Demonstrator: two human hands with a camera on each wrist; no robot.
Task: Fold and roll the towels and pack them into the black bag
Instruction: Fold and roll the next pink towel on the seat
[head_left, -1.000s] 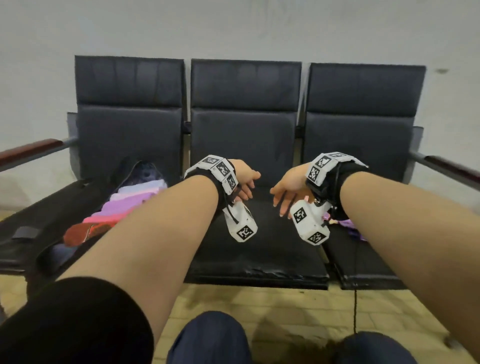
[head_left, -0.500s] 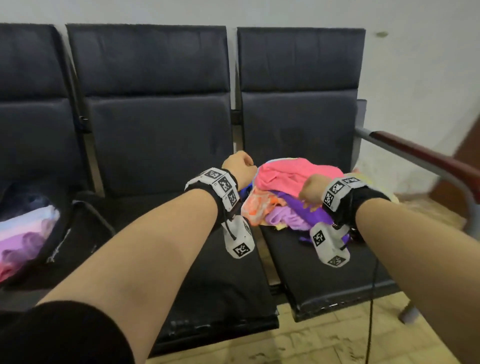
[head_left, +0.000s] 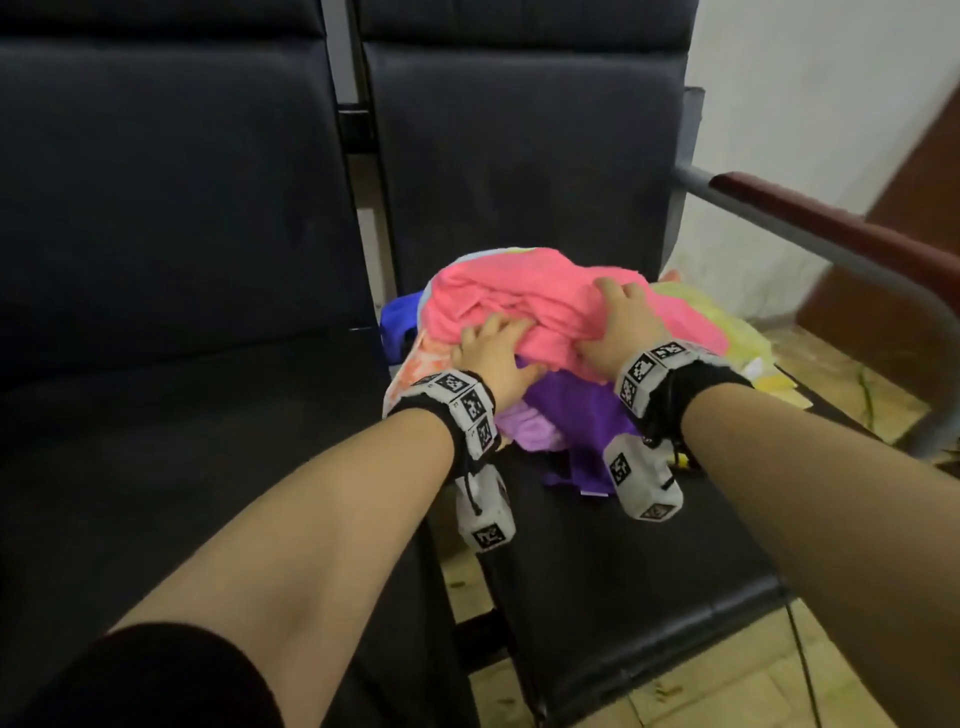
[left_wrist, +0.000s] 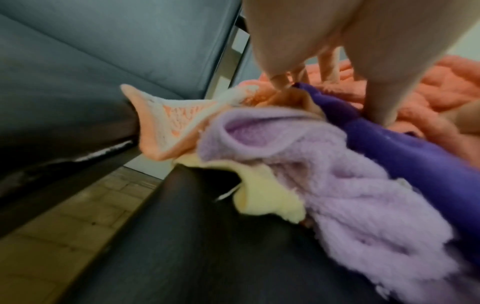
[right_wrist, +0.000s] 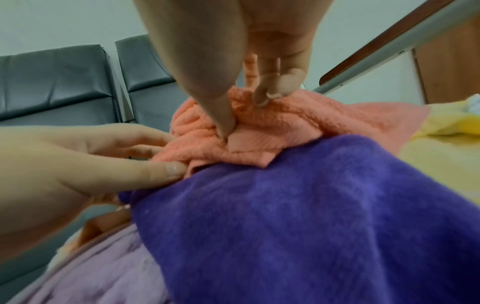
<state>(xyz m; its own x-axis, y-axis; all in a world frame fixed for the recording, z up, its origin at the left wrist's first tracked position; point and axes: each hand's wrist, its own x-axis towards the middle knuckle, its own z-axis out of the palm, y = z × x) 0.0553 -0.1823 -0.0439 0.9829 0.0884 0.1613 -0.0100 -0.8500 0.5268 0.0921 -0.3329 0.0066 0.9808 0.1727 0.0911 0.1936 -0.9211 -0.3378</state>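
Observation:
A loose pile of towels lies on the right-hand seat (head_left: 623, 571). On top is a pink towel (head_left: 535, 306) (right_wrist: 298, 127). Under it are a dark purple towel (head_left: 571, 410) (right_wrist: 298, 216), a lilac one (head_left: 530, 434) (left_wrist: 350, 185), a yellow one (head_left: 727, 322) and an orange-and-white one (head_left: 415, 364) (left_wrist: 171, 119). My left hand (head_left: 506, 338) (right_wrist: 103, 154) pinches the pink towel's near left edge between thumb and fingers. My right hand (head_left: 618, 312) (right_wrist: 244, 107) grips its bunched folds further right. The black bag is out of view.
The black padded middle seat (head_left: 182, 415) lies to the left of the pile. A metal armrest with a dark red top (head_left: 831, 228) runs along the right side. A blue cloth (head_left: 397, 317) pokes out behind the pile. Tiled floor (head_left: 727, 691) shows below.
The head view has swung right, away from the bag on the left seat. Both hands went from hovering over the middle seat to the towel pile and took hold of the pink towel.

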